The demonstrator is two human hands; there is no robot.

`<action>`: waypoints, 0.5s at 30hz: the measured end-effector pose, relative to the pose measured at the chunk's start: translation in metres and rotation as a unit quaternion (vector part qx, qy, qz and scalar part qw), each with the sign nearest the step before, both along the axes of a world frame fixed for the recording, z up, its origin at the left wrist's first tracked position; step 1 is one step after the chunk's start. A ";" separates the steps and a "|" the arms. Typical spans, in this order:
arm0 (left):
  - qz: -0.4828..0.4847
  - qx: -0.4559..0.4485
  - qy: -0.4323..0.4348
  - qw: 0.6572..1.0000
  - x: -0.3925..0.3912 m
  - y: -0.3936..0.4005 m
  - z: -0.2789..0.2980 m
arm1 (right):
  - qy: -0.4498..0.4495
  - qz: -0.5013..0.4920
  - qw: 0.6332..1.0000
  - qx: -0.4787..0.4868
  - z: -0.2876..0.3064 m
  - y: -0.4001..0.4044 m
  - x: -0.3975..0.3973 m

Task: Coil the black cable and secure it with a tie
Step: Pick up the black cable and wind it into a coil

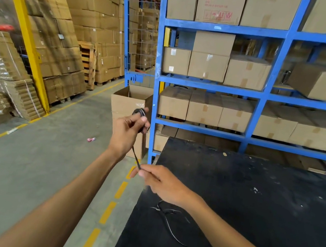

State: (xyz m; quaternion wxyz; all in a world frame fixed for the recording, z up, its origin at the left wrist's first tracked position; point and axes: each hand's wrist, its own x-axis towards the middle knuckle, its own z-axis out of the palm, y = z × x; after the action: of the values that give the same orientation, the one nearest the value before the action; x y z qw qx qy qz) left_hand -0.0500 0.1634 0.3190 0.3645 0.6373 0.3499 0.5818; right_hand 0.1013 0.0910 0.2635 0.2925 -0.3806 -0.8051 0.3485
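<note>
My left hand (128, 133) is raised over the floor just left of the black table (252, 200), gripping a small coil of the black cable (136, 157); the coil's loops stick out above the fingers. A taut stretch of cable runs down and right from it to my right hand (161, 183), which pinches it at the table's left edge. The remaining cable trails loose across the tabletop below my right forearm. No tie is visible.
A blue shelving rack (156, 92) full of cardboard boxes stands behind the table. An open cardboard box (128, 101) sits on the floor behind my left hand. Stacked cartons (75, 36) and a yellow post (26, 33) line the aisle at left. A small red scrap (91, 139) lies on the floor.
</note>
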 end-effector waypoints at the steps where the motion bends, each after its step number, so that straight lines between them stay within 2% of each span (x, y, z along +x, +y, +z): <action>1: 0.007 -0.004 0.041 0.999 -0.002 0.001 -0.003 | 0.005 -0.017 1.000 0.025 0.009 0.000 0.003; 4: -0.015 -0.012 0.144 0.989 -0.009 -0.003 -0.009 | -0.012 -0.107 0.990 0.094 0.037 0.009 0.018; 7: -0.074 -0.035 0.174 0.981 -0.010 -0.014 -0.007 | -0.015 -0.143 0.978 0.152 0.062 0.024 0.032; 11: -0.124 -0.085 0.121 0.981 -0.008 -0.022 -0.003 | 0.029 -0.155 0.968 0.194 0.087 0.045 0.037; 15: -0.146 -0.088 0.073 0.983 -0.008 -0.022 0.002 | 0.070 -0.184 0.960 0.199 0.085 0.065 0.027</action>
State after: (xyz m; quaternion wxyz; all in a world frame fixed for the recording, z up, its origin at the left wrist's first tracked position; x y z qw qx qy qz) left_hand -0.0585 0.1418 0.3215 0.4734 0.6878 0.3290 0.4412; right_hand 0.1285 0.1555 0.3487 0.4771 -0.4310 -0.7517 0.1468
